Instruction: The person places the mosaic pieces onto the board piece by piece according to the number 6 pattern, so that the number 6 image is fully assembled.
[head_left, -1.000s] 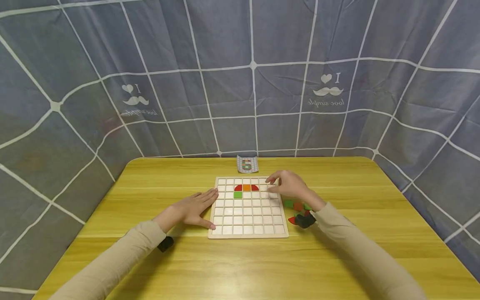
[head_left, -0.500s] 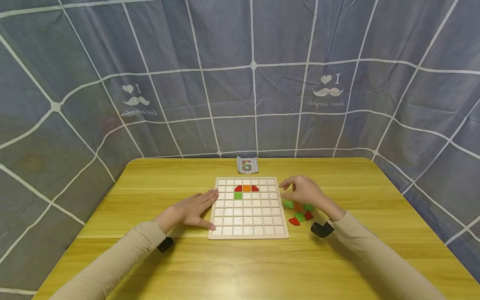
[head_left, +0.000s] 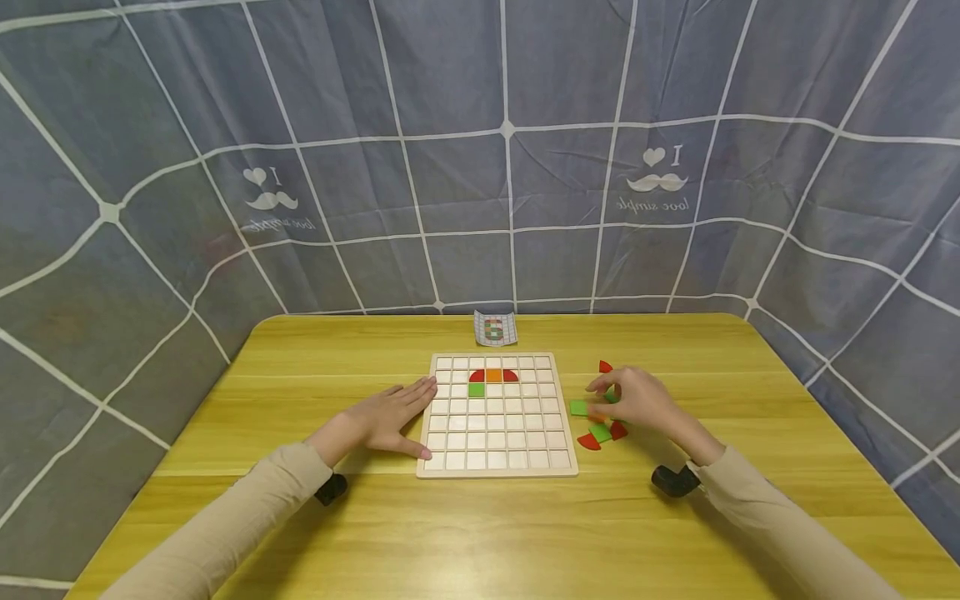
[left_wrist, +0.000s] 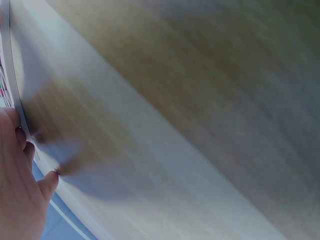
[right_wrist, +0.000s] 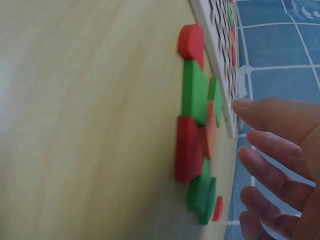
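Observation:
A pale wooden grid board (head_left: pixel 497 477) lies on the table. Set in its cells are two red quarter-round pieces (head_left: pixel 511 376), an orange square (head_left: pixel 493 376) between them and a green square (head_left: pixel 476 390) below the left one. My left hand (head_left: pixel 390 419) rests with spread fingers along the board's left edge. To the right of the board my right hand (head_left: pixel 637 400) hovers over a cluster of loose pieces, its fingers loosely bent and holding nothing I can see. The right wrist view shows that hand (right_wrist: pixel 285 150) beside red, green and orange pieces, its thumb apart from the fingers.
Behind the board lies a small printed card (head_left: pixel 495 329) with a coloured grid pattern. Loose around the right hand are a green square (head_left: pixel 578 407), a red quarter-round piece (head_left: pixel 588 442) and another red piece (head_left: pixel 605 367). A grey curtain (head_left: pixel 450 183) surrounds the table.
My right hand has moved from over the board's right side to the loose pieces on the right, uncovering a red piece behind it. The left hand has stayed still.

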